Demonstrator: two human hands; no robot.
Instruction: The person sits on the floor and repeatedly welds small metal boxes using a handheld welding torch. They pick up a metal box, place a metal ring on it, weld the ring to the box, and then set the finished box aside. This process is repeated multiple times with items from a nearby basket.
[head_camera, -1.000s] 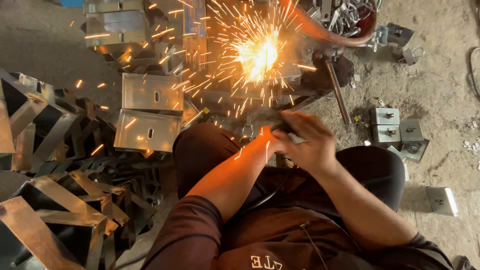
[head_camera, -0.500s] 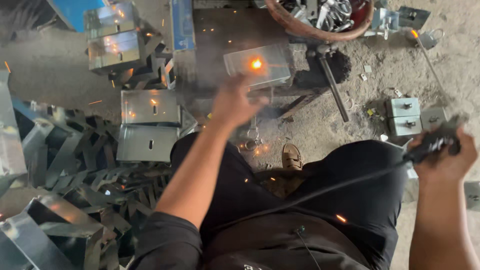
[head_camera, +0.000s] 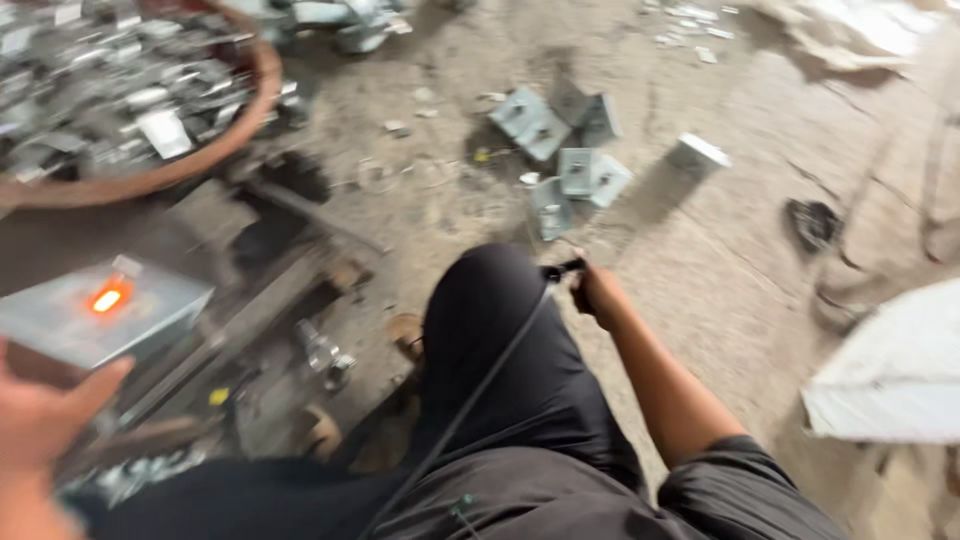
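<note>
**Fresh weld glowing beside a bare left hand**

The grey metal box (head_camera: 105, 315) sits at the left of the view on a dark work stand, with an orange-hot weld spot (head_camera: 106, 298) glowing on its top face. The left hand (head_camera: 45, 415) is right beside the box's near edge, fingers (head_camera: 95, 378) loosely spread and pointing toward it; whether they touch the metal is hard to tell through the blur, and they grip nothing that shows. The judgement here is plain: bare skin this near a weld that hot risks a burn if the hand slides up the face or closes on the box too soon.

The right hand (head_camera: 598, 293) is out past the raised knee, fingers wrapped tight around the black electrode holder (head_camera: 563, 269). Its black cable (head_camera: 470, 400) trails back across the thigh and lap. That cable could snag on the knee or drag, and a live tip swung low could strike the small grey metal brackets (head_camera: 570, 150) scattered on the dusty concrete floor (head_camera: 720, 260) just beyond it.

Further off, a round rust-coloured basin (head_camera: 215, 155) at upper left is heaped with more small metal pieces.
</note>
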